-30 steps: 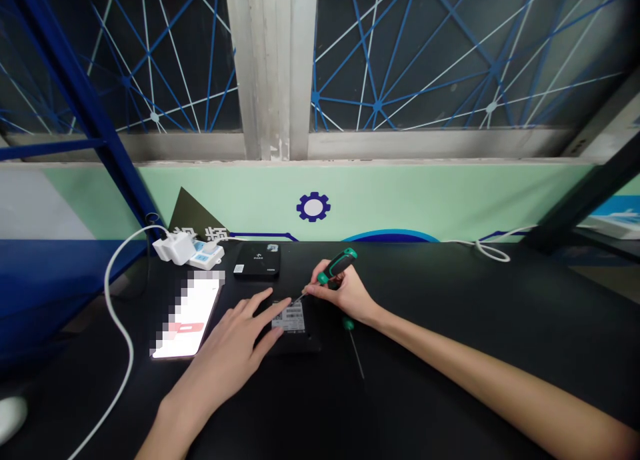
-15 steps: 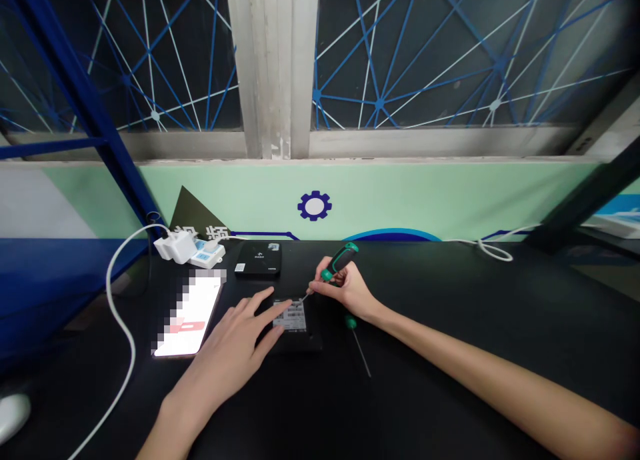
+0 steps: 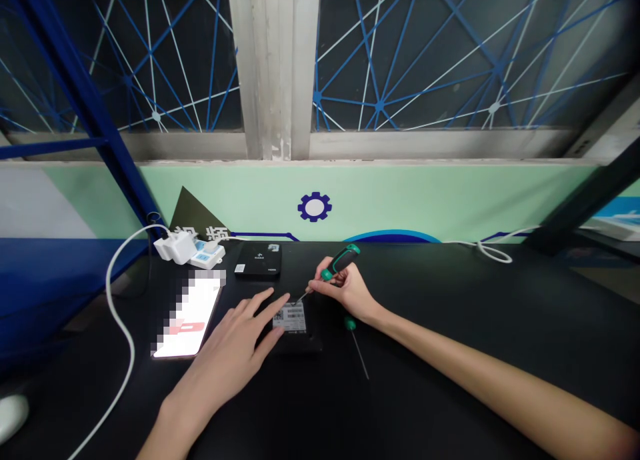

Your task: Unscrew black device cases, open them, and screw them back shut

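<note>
A small black box (image 3: 305, 337) with a white label lies flat on the black table. My left hand (image 3: 233, 350) rests on its left part with fingers stretched out, holding it down. My right hand (image 3: 345, 290) is closed round a green-and-black screwdriver (image 3: 336, 265), whose thin tip touches the box near its far edge by the label. A second screwdriver (image 3: 357, 343) with a green end lies on the table just right of the box, below my right wrist.
A lit phone (image 3: 187, 317) lies left of the box. Behind it sit a white charger (image 3: 175, 248) with a cable (image 3: 117, 320) curling off to the left, and another black box (image 3: 259, 259). A white cable (image 3: 493, 250) lies at the back right. A white object (image 3: 11, 417) is at the left edge.
Almost nothing has changed. My right hand with the screwdriver shifted slightly over the box, and my left hand stayed flat on it.
</note>
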